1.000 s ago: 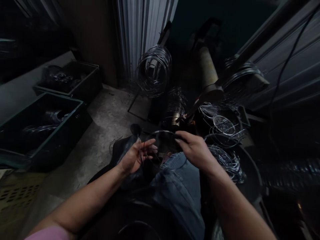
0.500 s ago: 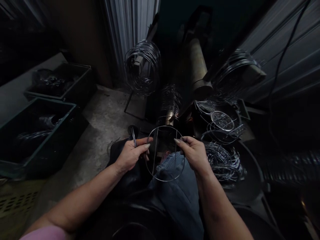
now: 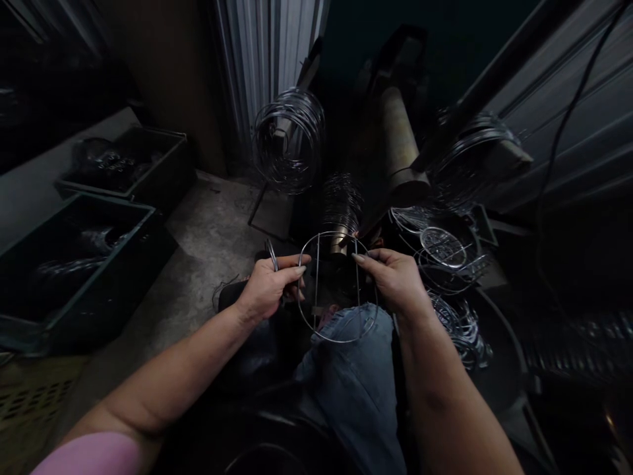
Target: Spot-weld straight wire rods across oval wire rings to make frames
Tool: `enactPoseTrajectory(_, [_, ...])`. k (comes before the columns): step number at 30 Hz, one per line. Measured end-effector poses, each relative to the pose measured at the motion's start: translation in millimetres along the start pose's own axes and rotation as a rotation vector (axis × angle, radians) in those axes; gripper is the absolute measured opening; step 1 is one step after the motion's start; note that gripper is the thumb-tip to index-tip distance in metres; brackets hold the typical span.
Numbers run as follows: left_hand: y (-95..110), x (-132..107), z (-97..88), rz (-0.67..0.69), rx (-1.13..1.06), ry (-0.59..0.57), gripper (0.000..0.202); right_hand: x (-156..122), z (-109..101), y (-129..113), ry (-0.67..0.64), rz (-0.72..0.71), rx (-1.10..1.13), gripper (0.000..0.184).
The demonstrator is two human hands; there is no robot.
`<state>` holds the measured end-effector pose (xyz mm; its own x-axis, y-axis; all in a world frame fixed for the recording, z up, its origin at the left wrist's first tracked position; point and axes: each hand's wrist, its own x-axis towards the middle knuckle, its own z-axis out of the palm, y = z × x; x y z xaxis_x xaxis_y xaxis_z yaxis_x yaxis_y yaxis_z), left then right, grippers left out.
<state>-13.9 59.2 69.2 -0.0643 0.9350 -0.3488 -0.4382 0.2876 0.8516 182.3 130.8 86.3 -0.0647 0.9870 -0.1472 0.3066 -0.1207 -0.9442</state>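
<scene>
Over the blue denim-clad leg (image 3: 353, 389), the left hand (image 3: 264, 287) and right hand (image 3: 398, 280) are pinching opposite sides of a round, twin-barred silver wire frame (image 3: 317, 280), apparently steadying it.

Green near bin (image 3: 133, 257) off to left, shiny metal bits (image 3: 101, 241) inside. Far bin (image 3: 168, 178) just behind it, more metal stuff (image 3: 113, 159) in there. Yellowish crate (image 3: 39, 389), holes in side, bottom left corner. Concrete floor (image 3: 212, 204), kinda patchy. Fat wire coil (image 3: 313, 119) looped round bar (image 3: 280, 135) up top, corrugated sheet (image 3: 267, 39) behind. Black cable (image 3: 576, 99) dangling on right, in front of ribbed wall (image 3: 608, 119).
</scene>
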Motion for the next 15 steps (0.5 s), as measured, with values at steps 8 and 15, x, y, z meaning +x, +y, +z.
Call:
enactPoseTrajectory(8, [-7, 5, -3.4, -0.019, -0.016, -0.004, 0.035, 2, 3, 9, 0.015, -0.001, 0.006, 0.037])
enactPoseTrajectory(15, [-17, 9, -10.3, -0.018, -0.015, -0.014, 0.033, -3, 6, 25, 0.048, -0.062, -0.061, 0.037])
